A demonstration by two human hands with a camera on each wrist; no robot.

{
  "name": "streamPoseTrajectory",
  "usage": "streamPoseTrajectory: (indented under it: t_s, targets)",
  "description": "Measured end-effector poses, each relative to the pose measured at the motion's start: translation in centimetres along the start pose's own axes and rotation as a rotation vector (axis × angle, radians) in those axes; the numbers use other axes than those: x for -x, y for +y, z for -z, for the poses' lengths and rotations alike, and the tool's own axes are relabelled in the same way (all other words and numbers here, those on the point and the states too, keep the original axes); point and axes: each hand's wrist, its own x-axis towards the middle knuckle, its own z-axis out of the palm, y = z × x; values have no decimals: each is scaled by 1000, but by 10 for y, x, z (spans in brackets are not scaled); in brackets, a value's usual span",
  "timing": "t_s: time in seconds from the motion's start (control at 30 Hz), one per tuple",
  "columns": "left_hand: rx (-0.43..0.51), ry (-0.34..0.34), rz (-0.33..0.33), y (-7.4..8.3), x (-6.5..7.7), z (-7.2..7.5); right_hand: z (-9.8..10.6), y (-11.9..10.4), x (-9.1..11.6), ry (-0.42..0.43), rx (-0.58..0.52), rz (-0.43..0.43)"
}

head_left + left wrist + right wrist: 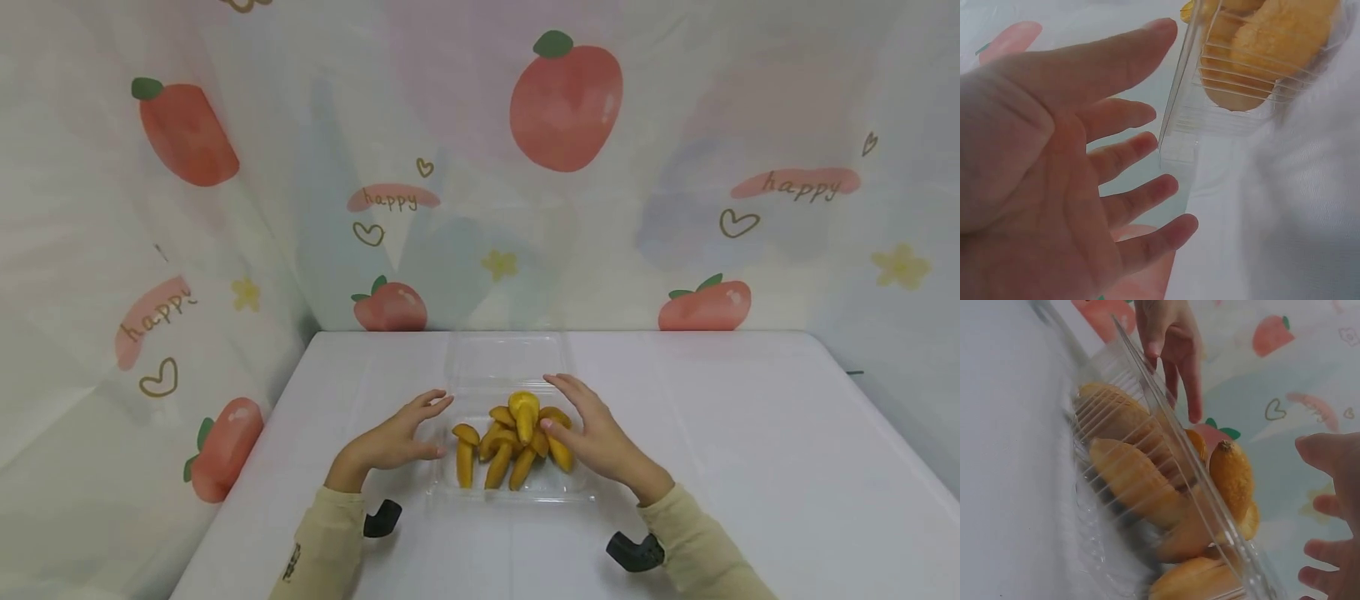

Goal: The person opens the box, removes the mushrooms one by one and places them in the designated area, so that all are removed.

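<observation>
A clear plastic box with ribbed walls stands on the white table, its hinged lid lying back behind it. Several yellow-brown mushrooms are heaped inside. One brighter yellow mushroom lies on top, above the rim in the right wrist view. My left hand hovers at the box's left side, thumb and fingers spread and holding nothing. On the other side, my right hand is spread over the right edge; its thumb overlaps the pile in the head view. In the right wrist view this hand appears apart from the mushrooms.
A white-covered table extends to both sides of the box. Behind it and to the left hangs a fruit-print cloth. Black curved pieces stick out by both beige sleeves.
</observation>
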Motion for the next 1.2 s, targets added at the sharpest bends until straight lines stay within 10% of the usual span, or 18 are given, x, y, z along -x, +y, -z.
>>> streamPoseTrajectory:
  t_s: [0.63,1.2]
  targets:
    - [-47,15,39,3,-4,0,-22,-5,2,-61,164,129]
    - [-70,24,59,1,1,1,-25,-10,3,-40,202,55]
